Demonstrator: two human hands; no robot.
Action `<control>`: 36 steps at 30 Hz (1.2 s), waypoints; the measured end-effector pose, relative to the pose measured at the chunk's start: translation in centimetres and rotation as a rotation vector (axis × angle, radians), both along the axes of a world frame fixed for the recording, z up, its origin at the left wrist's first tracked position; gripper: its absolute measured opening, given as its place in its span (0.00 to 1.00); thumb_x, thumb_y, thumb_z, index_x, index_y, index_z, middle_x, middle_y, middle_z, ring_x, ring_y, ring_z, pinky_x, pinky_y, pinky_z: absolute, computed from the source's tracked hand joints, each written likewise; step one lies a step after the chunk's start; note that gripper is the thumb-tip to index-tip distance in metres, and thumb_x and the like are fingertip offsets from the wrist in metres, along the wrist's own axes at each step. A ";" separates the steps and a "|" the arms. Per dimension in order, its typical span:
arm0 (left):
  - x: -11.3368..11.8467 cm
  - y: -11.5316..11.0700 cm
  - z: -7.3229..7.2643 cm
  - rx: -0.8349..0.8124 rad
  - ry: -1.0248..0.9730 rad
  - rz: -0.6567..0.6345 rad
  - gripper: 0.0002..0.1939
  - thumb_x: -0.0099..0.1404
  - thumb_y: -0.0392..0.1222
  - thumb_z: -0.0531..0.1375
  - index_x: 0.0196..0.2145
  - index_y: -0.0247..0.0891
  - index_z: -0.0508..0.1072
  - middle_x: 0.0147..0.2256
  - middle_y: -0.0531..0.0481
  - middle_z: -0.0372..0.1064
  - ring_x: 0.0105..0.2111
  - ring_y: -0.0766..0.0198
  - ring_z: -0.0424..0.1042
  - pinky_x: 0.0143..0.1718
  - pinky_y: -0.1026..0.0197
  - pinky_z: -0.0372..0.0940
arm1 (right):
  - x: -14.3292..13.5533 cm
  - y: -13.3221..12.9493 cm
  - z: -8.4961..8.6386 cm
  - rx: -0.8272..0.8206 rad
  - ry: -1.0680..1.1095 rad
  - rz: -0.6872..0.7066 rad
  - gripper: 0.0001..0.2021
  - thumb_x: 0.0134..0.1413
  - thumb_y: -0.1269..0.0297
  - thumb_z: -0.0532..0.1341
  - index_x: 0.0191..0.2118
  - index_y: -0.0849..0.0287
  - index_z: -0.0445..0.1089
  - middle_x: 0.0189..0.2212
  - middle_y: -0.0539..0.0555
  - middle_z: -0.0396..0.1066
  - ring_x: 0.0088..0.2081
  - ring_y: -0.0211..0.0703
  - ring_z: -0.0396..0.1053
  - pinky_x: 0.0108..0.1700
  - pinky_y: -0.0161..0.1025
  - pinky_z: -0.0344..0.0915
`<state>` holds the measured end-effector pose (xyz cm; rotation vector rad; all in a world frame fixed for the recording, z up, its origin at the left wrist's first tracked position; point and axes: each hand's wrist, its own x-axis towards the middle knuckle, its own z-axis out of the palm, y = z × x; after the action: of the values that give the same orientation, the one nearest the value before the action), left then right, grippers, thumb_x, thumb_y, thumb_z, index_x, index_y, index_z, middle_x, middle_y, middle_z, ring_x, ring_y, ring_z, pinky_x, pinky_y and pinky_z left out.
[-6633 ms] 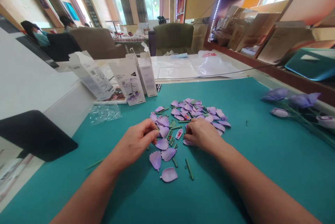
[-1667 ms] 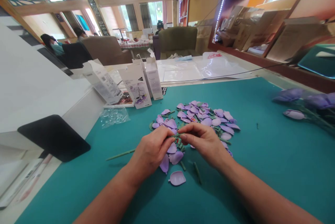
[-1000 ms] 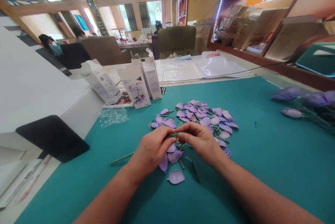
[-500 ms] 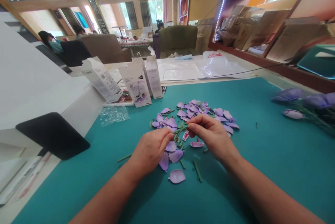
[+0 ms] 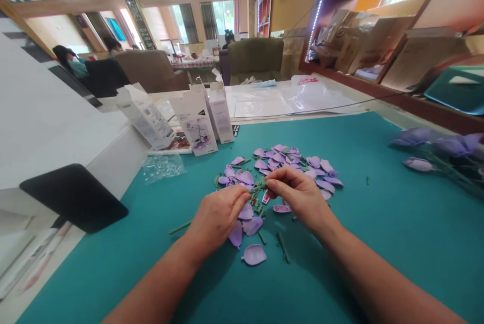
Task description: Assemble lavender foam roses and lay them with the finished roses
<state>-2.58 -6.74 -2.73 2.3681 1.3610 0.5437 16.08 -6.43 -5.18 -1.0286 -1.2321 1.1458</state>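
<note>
Over the green mat (image 5: 378,243), my left hand (image 5: 215,215) is closed on a green stem (image 5: 255,189), whose long end sticks out behind the hand to the left. My right hand (image 5: 297,193) pinches at the stem's other end, its fingertips close to the left ones. What exactly lies between the right fingertips is too small to tell. Beneath and beyond both hands spreads a pile of purple petal pieces (image 5: 278,155). A single pale petal (image 5: 254,255) lies nearer me, beside a short green stem piece (image 5: 283,247).
White boxes (image 5: 198,122) stand at the back left beside a clear plastic bag (image 5: 163,166). A black panel (image 5: 75,198) is at the left. Assembled purple flowers (image 5: 454,143) lie at the right. People sit in the background.
My right hand has shifted slightly left, closer to my left hand. The left hand keeps its hold on the stem. The whole view has moved a little.
</note>
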 end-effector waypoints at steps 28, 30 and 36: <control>1.3 -0.5 -0.3 -0.161 -0.169 0.099 0.17 0.67 0.46 0.46 0.23 0.40 0.63 0.21 0.54 0.63 0.23 0.65 0.62 0.26 0.62 0.56 | -0.4 0.4 0.2 -0.089 0.286 -0.264 0.14 0.32 0.57 0.73 0.26 0.59 0.73 0.21 0.49 0.74 0.24 0.38 0.72 0.31 0.38 0.72; 1.2 -0.4 -0.2 -0.143 -0.152 0.104 0.18 0.67 0.47 0.46 0.23 0.40 0.63 0.21 0.54 0.63 0.23 0.65 0.63 0.26 0.63 0.56 | -0.4 0.3 0.3 -0.086 0.284 -0.247 0.14 0.33 0.57 0.73 0.26 0.58 0.73 0.21 0.49 0.74 0.25 0.38 0.73 0.32 0.38 0.72; 0.6 0.1 0.0 -0.120 -0.128 0.072 0.14 0.67 0.46 0.47 0.33 0.41 0.70 0.28 0.53 0.71 0.28 0.63 0.69 0.31 0.62 0.60 | 0.2 0.5 0.4 -0.067 0.220 -0.129 0.15 0.36 0.54 0.71 0.30 0.57 0.73 0.24 0.49 0.75 0.28 0.39 0.74 0.35 0.41 0.73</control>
<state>-2.00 -6.65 -2.72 2.1586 1.3857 0.6051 16.33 -5.96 -4.76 -0.9874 -0.9465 1.1720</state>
